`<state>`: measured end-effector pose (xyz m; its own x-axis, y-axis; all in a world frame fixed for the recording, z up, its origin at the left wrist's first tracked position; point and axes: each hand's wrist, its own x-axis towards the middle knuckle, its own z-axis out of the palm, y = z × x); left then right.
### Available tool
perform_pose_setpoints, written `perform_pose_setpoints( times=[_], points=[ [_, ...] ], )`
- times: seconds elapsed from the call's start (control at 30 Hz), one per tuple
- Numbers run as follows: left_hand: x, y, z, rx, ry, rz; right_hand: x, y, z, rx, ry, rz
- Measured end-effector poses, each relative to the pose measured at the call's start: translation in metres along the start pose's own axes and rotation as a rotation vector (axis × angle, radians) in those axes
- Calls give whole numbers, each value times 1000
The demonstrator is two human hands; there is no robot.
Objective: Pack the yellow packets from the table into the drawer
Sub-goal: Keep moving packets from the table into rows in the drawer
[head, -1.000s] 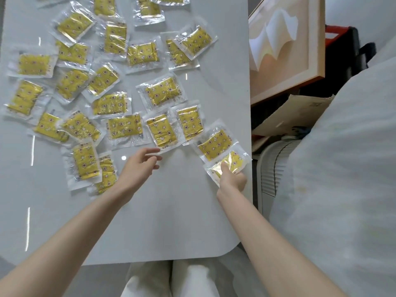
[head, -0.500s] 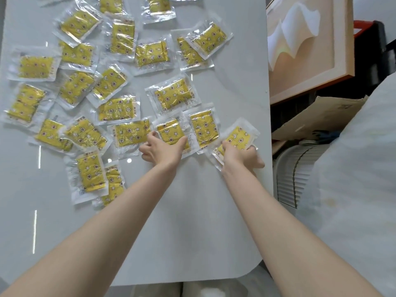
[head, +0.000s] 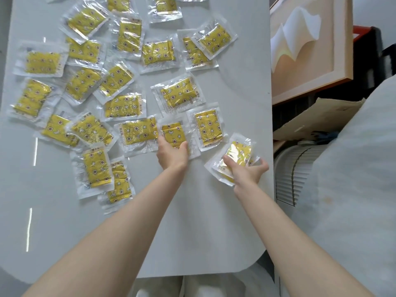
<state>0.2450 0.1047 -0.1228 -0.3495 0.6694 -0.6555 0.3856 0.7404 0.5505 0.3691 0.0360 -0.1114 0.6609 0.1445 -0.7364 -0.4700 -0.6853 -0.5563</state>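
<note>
Nearest, the right hand has its grip curled round a small stack of yellow packets, tilted up off the surface near its right edge. Gathering several at once, I'd judge, to save trips. Just beside it, the left hand sets its grip on the near edge of a single packet, fingers curled over it, likely the next one for the stack. Farther out, loose packets lie scattered and overlapping, plenty left to collect. The drawer is out of sight.
</note>
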Motion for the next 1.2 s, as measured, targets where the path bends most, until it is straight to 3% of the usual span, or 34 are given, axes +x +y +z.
perform_pose_setpoints(
  times=[0.23,0.43,0.57,0.73,1.07,1.2],
  points=[
    [-49,-30,-63,-167,-190,-19,-44,10,-61,150,-500,260],
    [-113,-35,-138,-186,-175,94,-105,-6,-106,219,-719,288],
    [-165,-43,-186,-223,-201,304,-148,-21,-133,138,-823,221],
    [-233,-43,-231,-72,-195,495,-203,-37,-157,11,-983,37],
    [-326,-58,-319,-258,-70,408,-338,-24,-167,-281,-1293,-207],
    [-339,-78,-362,-418,-32,369,-389,3,-149,-364,-1329,-304]
  ],
)
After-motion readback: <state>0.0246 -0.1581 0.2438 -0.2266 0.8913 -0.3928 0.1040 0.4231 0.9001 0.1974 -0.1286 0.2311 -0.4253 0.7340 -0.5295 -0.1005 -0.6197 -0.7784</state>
